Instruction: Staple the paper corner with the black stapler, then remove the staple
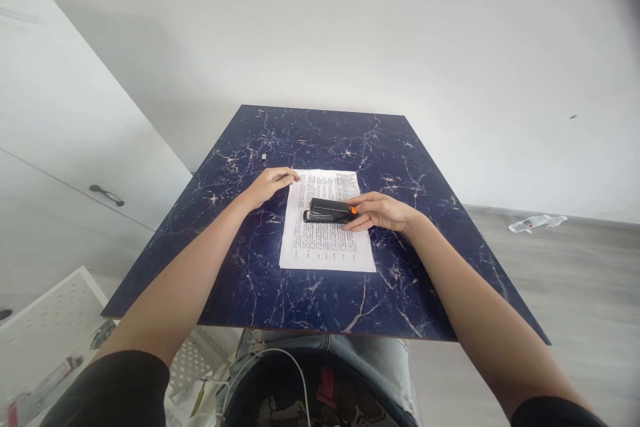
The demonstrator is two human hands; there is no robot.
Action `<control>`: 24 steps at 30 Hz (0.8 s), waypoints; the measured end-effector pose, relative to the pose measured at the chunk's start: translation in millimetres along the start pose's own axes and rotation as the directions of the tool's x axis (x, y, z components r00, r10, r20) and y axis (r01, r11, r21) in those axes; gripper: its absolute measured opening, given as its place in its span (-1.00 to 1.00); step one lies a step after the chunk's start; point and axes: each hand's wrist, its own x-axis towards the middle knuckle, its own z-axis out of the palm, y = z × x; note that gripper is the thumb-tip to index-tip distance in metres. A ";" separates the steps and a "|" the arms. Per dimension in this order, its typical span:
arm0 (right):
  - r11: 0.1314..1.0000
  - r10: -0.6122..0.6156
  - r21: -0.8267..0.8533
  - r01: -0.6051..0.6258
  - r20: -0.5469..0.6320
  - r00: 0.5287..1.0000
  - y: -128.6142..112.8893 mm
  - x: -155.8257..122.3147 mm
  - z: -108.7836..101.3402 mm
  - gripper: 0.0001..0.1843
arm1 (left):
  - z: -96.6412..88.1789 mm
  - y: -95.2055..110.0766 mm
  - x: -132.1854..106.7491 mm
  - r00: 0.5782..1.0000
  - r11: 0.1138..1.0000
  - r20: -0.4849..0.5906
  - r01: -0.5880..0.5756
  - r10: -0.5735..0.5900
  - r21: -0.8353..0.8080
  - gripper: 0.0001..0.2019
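A black stapler with an orange part at its rear is held in my right hand, above the printed paper. Its jaw points left, and the fingers close around its back end. Whether the stapler rests on the sheet I cannot tell. My left hand lies at the paper's upper left corner, fingers stretched out with the tips on its edge. The sheet lies flat, covered in lines of text; the stapler and right hand hide part of it.
The paper lies on a dark blue marbled table. A small grey piece sits left of the sheet's top. White perforated baskets stand at lower left. Clear plastic packaging lies on the floor at right. A white cable crosses my lap.
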 end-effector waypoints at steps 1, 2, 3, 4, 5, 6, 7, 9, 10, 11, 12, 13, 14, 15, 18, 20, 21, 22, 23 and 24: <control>1.000 -0.001 -0.007 0.001 -0.001 1.000 -1.1 -0.6 1.1 -0.49 | -0.1 -0.2 0.0 1.000 1.000 0.000 -0.002 0.002 -0.001 -0.74; 1.000 -0.001 -0.013 0.001 -0.002 1.000 -2.0 -1.0 2.1 -0.50 | -0.3 -0.5 0.1 1.000 1.000 0.000 -0.002 0.002 0.000 -0.74; 1.000 -0.001 -0.017 0.001 -0.005 1.000 -2.6 -1.1 3.0 -0.50 | -0.4 -0.9 0.2 1.000 1.000 -0.002 -0.002 0.002 0.001 -0.74; 1.000 0.001 -0.020 -0.001 -0.009 1.000 -3.0 -1.1 3.7 -0.51 | -0.6 -1.3 0.3 1.000 1.000 -0.004 -0.001 0.001 0.002 -0.73; 1.000 0.003 -0.022 -0.003 -0.014 1.000 -3.0 -0.9 4.3 -0.51 | -0.8 -2.0 0.6 1.000 1.000 -0.005 0.000 0.000 0.002 -0.73; 1.000 0.004 -0.024 -0.004 -0.021 1.000 -2.7 -0.6 4.8 -0.51 | -1.0 -2.9 1.0 1.000 1.000 -0.005 0.001 -0.001 0.001 -0.73; 1.000 0.003 -0.028 -0.004 -0.033 0.999 -2.1 -0.3 5.2 -0.51 | -1.2 -4.0 1.5 1.000 1.000 -0.005 0.000 0.000 0.000 -0.72; 0.998 -0.008 -0.058 0.004 -0.071 0.997 -0.3 0.3 6.0 -0.51 | -1.6 -6.7 2.6 1.000 1.000 -0.004 -0.007 0.007 -0.004 -0.71; 0.995 -0.020 -0.097 0.011 -0.092 0.996 0.7 0.7 6.5 -0.51 | -1.8 -8.1 3.2 1.000 1.000 -0.008 -0.013 0.013 -0.004 -0.71; 0.987 -0.041 -0.159 0.023 -0.112 0.993 1.4 1.2 7.3 -0.50 | -2.0 -9.3 3.5 1.000 1.000 -0.012 -0.017 0.017 -0.003 -0.71; 0.968 -0.079 -0.246 0.044 -0.134 0.988 2.0 1.8 8.4 -0.50 | -2.1 -10.4 3.7 1.000 1.000 -0.016 -0.020 0.020 -0.005 -0.71; 0.931 -0.141 -0.356 0.078 -0.154 0.978 2.3 2.8 9.9 -0.49 | -2.2 -11.1 3.8 1.000 1.000 -0.019 -0.021 0.021 -0.008 -0.71; 0.870 -0.224 -0.478 0.123 -0.160 0.961 2.5 4.2 11.9 -0.49 | -2.2 -11.4 3.6 1.000 1.000 -0.021 -0.020 0.020 -0.010 -0.71; 0.786 -0.315 -0.593 0.173 -0.145 0.938 2.5 5.8 14.4 -0.48 | -2.1 -11.4 3.4 1.000 1.000 -0.022 -0.020 0.020 -0.013 -0.70; 0.529 -0.528 -0.803 0.273 -0.059 0.847 3.6 11.3 23.8 -0.58 | -0.2 -9.3 3.0 0.998 0.999 -0.058 -0.040 0.039 -0.021 -0.69; 0.444 -0.599 -0.847 0.293 -0.038 0.800 5.3 13.5 30.4 -0.72 | 3.4 -6.5 3.3 0.990 0.997 -0.132 -0.057 0.050 -0.052 -0.70; 0.420 -0.635 -0.857 0.298 -0.042 0.771 6.3 13.8 33.4 -0.76 | 6.2 -4.7 3.5 0.981 0.993 -0.187 -0.065 0.046 -0.098 -0.71; 0.396 -0.673 -0.865 0.308 -0.046 0.738 7.2 13.5 36.2 -0.77 | 9.6 -2.4 3.6 0.970 0.982 -0.241 -0.075 0.031 -0.175 -0.72; 0.368 -0.715 -0.874 0.318 -0.047 0.698 8.0 12.9 38.5 -0.76 | 13.5 0.2 3.5 0.961 0.956 -0.278 -0.086 0.005 -0.281 -0.75; 0.329 -0.761 -0.887 0.324 -0.046 0.648 8.8 12.2 40.4 -0.75 | 17.8 3.1 3.2 0.958 0.910 -0.286 -0.091 -0.031 -0.404 -0.76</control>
